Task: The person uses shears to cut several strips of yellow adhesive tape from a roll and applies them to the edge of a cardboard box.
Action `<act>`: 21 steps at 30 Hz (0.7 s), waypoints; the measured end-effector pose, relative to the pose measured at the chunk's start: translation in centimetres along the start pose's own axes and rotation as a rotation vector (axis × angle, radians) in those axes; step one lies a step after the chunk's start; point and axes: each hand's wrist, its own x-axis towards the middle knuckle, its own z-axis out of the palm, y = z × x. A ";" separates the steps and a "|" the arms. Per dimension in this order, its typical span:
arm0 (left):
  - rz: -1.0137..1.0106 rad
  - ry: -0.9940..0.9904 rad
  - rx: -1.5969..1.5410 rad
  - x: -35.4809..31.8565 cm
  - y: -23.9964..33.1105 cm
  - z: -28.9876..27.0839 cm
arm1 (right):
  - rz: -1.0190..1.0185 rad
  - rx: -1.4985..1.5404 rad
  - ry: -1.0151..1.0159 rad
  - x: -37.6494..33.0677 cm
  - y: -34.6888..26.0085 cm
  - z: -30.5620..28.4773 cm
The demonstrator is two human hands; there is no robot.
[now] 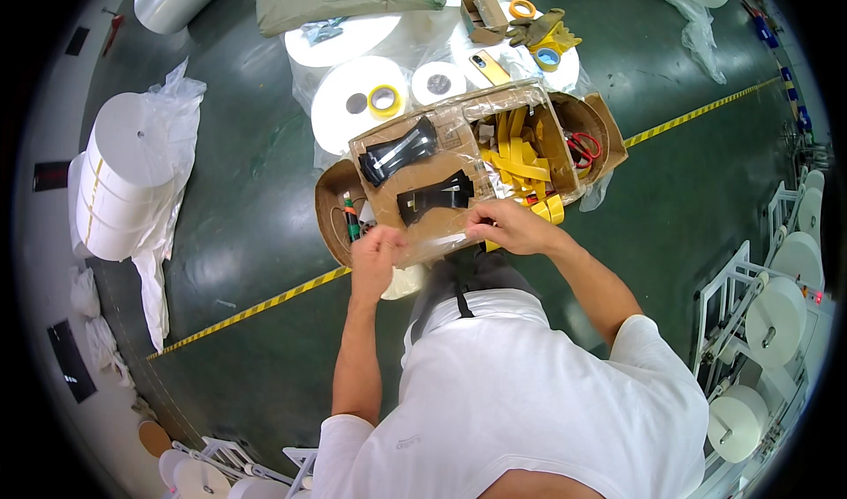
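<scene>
In front of me is a cardboard box whose flat top carries two bundles of short black strips, a far bundle and a nearer bundle. My left hand is closed, fingertips pinched together, at the near left corner of the box top. My right hand also pinches at the near edge, just right of the nearer bundle. Anything between the fingers of either hand is too small to make out. Yellow strips fill an open compartment to the right. A green and orange tool stands in the left side pocket.
Red-handled scissors sit in the right side pocket. Behind the box, white rolls bear yellow tape, a phone, gloves and a small carton. A large wrapped roll stands left; machine frames with rolls line the right.
</scene>
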 end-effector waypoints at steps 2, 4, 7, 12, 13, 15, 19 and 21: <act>-0.048 0.047 -0.122 0.2 0.3 0.1 | 0.032 0.077 -0.036 -0.5 0.1 -0.3; -0.005 -0.004 -0.126 0.0 1.3 1.7 | 0.098 0.142 -0.101 -0.8 0.1 -0.5; -0.061 -0.190 -0.208 0.5 3.6 3.4 | 0.050 0.166 -0.039 -0.1 0.9 0.3; 0.007 0.021 0.158 4.3 4.2 3.7 | 0.137 0.048 0.150 2.4 2.4 1.1; 0.106 0.080 0.307 5.1 4.0 4.1 | 0.147 -0.010 0.211 3.1 2.7 1.8; 0.314 0.183 0.602 6.9 2.8 5.1 | 0.125 -0.234 0.385 4.2 4.1 3.5; 0.267 0.221 0.887 8.7 0.0 7.1 | 0.129 -0.620 0.576 6.6 6.8 6.2; 0.232 0.223 0.906 8.8 -1.3 7.1 | 0.190 -0.627 0.574 7.3 6.7 6.7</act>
